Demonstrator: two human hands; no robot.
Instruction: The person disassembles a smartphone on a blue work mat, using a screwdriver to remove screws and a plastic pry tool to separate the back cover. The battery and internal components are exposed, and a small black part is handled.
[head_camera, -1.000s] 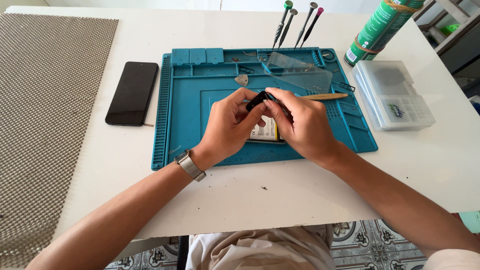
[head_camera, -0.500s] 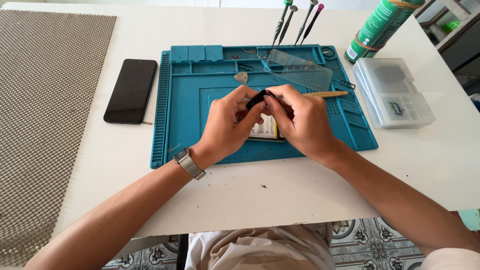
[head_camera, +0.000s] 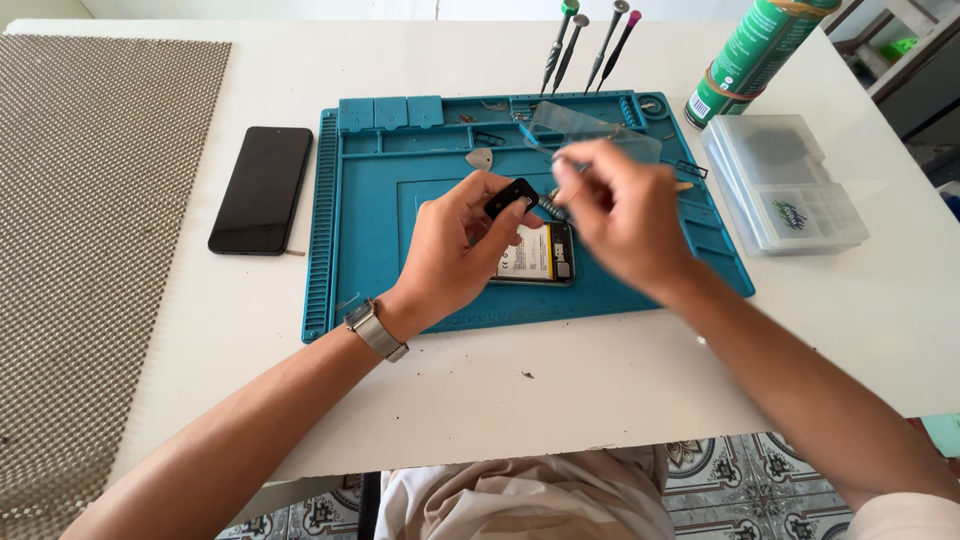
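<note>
Over a blue mat (head_camera: 360, 250), the left hand (head_camera: 455, 250) pinches a small black part (head_camera: 511, 197) at its 1 o'clock, long axis tilted toward 2, while the blurred right hand (head_camera: 620, 215), grip unclear, hovers just beside it.

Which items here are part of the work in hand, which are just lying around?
In use: left hand holding small black part; right hand; opened phone; blue mat.
Lying about: black phone, green can, clear box, screwdrivers, woven mat.
</note>
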